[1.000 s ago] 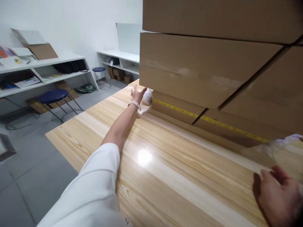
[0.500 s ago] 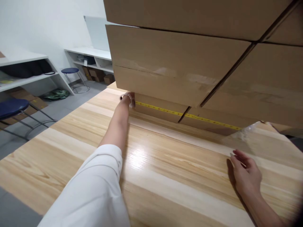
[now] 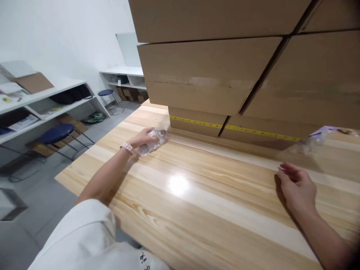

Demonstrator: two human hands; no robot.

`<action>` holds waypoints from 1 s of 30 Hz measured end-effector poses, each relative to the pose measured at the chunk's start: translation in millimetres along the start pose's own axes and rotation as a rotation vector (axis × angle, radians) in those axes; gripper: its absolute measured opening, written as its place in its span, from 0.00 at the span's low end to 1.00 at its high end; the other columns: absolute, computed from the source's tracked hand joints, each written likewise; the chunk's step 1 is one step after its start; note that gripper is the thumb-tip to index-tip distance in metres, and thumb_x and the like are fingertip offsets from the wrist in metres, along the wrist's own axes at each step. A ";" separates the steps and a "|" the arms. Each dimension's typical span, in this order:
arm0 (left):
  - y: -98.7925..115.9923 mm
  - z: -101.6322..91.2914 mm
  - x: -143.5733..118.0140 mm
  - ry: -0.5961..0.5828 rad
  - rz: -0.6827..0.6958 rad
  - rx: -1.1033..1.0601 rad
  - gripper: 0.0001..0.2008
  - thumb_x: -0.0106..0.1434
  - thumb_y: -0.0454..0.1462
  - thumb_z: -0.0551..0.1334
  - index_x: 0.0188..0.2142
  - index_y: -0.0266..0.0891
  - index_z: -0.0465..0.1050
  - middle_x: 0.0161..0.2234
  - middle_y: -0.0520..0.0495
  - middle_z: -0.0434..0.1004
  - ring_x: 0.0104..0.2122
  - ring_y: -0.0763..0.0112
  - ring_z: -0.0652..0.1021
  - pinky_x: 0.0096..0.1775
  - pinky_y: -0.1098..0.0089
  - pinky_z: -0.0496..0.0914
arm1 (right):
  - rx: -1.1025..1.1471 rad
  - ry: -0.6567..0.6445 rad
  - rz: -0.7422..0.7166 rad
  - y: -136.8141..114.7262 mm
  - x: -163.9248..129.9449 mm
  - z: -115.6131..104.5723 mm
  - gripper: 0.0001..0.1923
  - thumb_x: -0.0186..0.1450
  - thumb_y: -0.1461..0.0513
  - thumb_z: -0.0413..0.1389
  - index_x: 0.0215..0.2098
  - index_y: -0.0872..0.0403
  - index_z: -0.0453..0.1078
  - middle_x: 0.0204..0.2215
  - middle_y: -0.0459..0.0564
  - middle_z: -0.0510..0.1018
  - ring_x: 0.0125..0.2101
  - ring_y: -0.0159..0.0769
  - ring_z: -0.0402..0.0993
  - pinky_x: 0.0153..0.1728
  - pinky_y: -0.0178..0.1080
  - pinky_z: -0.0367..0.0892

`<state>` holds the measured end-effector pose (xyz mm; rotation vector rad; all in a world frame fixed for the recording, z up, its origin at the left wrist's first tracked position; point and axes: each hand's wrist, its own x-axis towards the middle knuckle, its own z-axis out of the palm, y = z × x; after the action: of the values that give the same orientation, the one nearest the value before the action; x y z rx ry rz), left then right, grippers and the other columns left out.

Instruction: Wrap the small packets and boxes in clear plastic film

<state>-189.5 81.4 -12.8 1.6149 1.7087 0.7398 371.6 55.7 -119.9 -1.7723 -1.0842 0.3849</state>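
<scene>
My left hand grips a small crumpled clear plastic bag that lies on the wooden table, a little in front of the stacked cardboard boxes. A pale watch band circles that wrist. My right hand rests flat on the table at the right, fingers spread, holding nothing. Just beyond it lies a sheet of clear plastic film. A yellow tape strip runs along the lowest boxes.
The tall cardboard stack fills the table's far side. White shelves with papers and boxes line the left wall. A blue stool stands near them, another stool farther back. Grey tiled floor lies left of the table.
My left hand has pulled back from the foot of the boxes toward me, bringing the plastic bag along the table. My right hand stayed on the table at the right.
</scene>
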 end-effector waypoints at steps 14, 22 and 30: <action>151.8 171.3 -42.2 0.009 0.712 0.441 0.30 0.64 0.41 0.70 0.64 0.42 0.70 0.71 0.39 0.62 0.69 0.51 0.62 0.69 0.51 0.53 | 0.232 -0.320 -0.266 -39.8 -76.3 12.3 0.23 0.62 0.57 0.55 0.54 0.53 0.72 0.47 0.56 0.80 0.42 0.39 0.77 0.52 0.48 0.72; 100.9 146.3 -99.1 -0.003 0.526 0.453 0.31 0.63 0.41 0.69 0.64 0.36 0.69 0.60 0.32 0.75 0.59 0.44 0.74 0.59 0.46 0.69 | 0.341 -0.602 -0.292 -54.0 -90.5 30.7 0.30 0.63 0.53 0.61 0.63 0.49 0.68 0.56 0.58 0.78 0.57 0.48 0.75 0.63 0.58 0.64; 97.3 176.8 -137.5 -0.038 0.915 0.454 0.23 0.66 0.29 0.59 0.57 0.48 0.76 0.68 0.43 0.68 0.70 0.51 0.61 0.70 0.38 0.48 | 0.533 -0.722 -0.224 -77.5 -120.6 15.9 0.32 0.55 0.54 0.70 0.55 0.52 0.70 0.52 0.57 0.80 0.49 0.45 0.78 0.54 0.50 0.73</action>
<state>11.7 -55.3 -34.8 2.7609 1.0861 0.7308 256.1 -23.6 -85.7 -1.0284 -1.4801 1.1126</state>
